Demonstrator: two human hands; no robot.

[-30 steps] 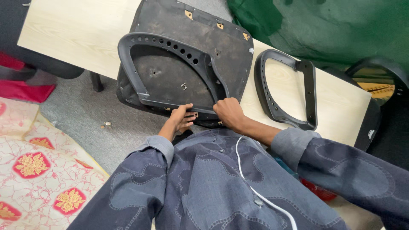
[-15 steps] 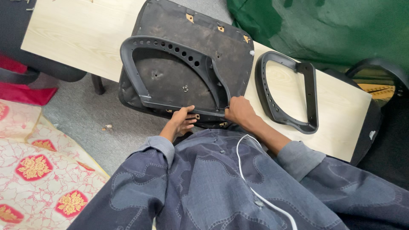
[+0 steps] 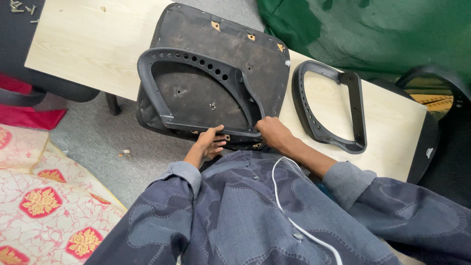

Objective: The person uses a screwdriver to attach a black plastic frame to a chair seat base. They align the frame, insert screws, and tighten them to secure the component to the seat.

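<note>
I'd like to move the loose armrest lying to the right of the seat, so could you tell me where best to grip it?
Grip the loose armrest by its long right bar, coming from above on the right side: it lies flat on the table, and its open loop lets fingers wrap the bar.

Looks like a small furniture repair or assembly workshop, pretty improvised. There's an upside-down chair seat (image 3: 221, 64) on a pale wood tabletop (image 3: 88, 44) with a loose black armrest (image 3: 329, 108) beside it, and stray screws (image 3: 19, 7) at the far corner. Grey carpet floor (image 3: 88, 142), a patterned red and cream mat (image 3: 44, 196) and a green tarp (image 3: 373, 34) crowd around it.
</note>
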